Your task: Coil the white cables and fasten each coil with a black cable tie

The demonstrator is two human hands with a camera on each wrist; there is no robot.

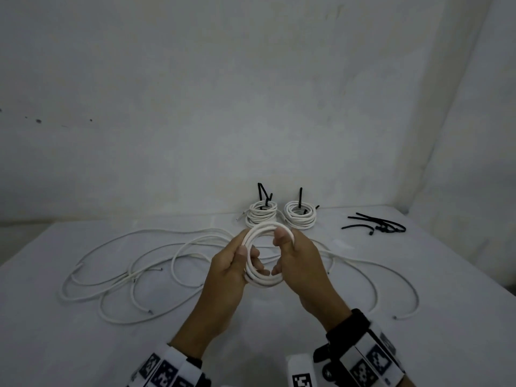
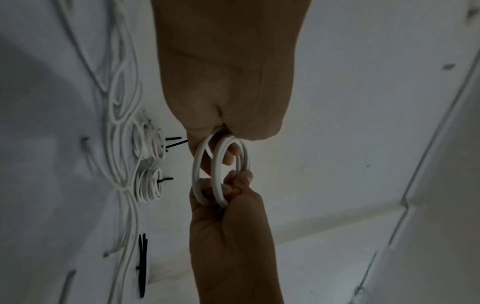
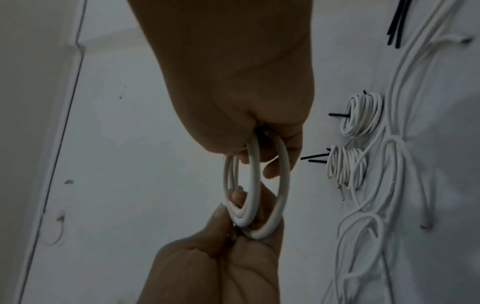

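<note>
coil in hand: a white cable coil [image 1: 261, 256] of a few turns, held up over the table [image 1: 307, 317] at the centre of the head view, between both hands.
left hand: the left hand [image 1: 227, 270] grips the coil at its 8 o'clock side, thumb across the front of the strands, fingers curled through the ring.
right hand: the right hand [image 1: 297, 258] pinches the coil at its 2 o'clock side, thumb on top, fingers hooked through the ring.
turns: in the right wrist view the strands splay apart at the top and bunch together at the bottom, near the left hand.
handling: judged light and springy; the smooth jacket looks slick, so the turns will likely fan out if either grip loosens. best taken where the strands bunch, squeezing all turns at once.
done coils: two tied coils [image 1: 261, 216] [image 1: 300, 217] at 12 o'clock from the hands, black tie tails sticking up.
loose ties: spare black cable ties [image 1: 377, 224] at 2 o'clock, well apart from the hands.
loose cables: uncoiled white cables [image 1: 125, 269] sprawled at 9 o'clock, and more at 3 o'clock.
step: judged to be squaring the turns before fetching a tie.
</note>
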